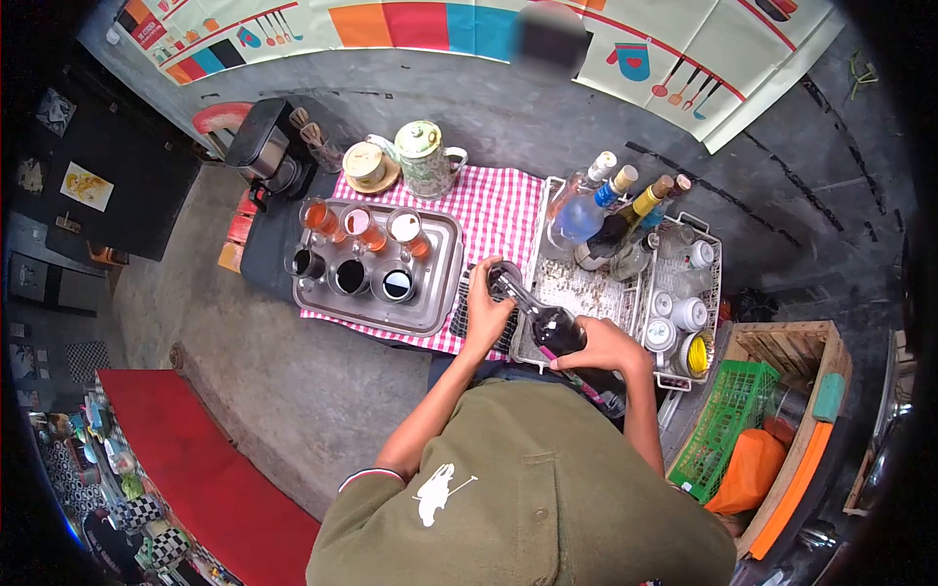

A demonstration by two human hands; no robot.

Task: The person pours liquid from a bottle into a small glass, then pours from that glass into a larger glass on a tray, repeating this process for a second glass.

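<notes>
My left hand (487, 311) is closed around a drinking glass (507, 267) near the front of the checkered cloth. In my right hand (608, 348) lies a dark glass bottle (557, 330), tilted so that its neck reaches into the mouth of that glass. Left of my hands, a metal tray (446, 293) carries several filled glasses. Those in its back row, such as one red drink (364, 229), are reddish. The front row holds dark drinks, among them a glass of dark liquid (350, 276).
A white wire rack (582, 278) on the right bears several upright bottles (637, 213); beside it a basket (718, 283) holds jars and cans. Behind the tray stand a floral pitcher (422, 161), a lidded cup (366, 164) and a coffee maker (266, 151). A wooden crate (835, 356) is at lower right.
</notes>
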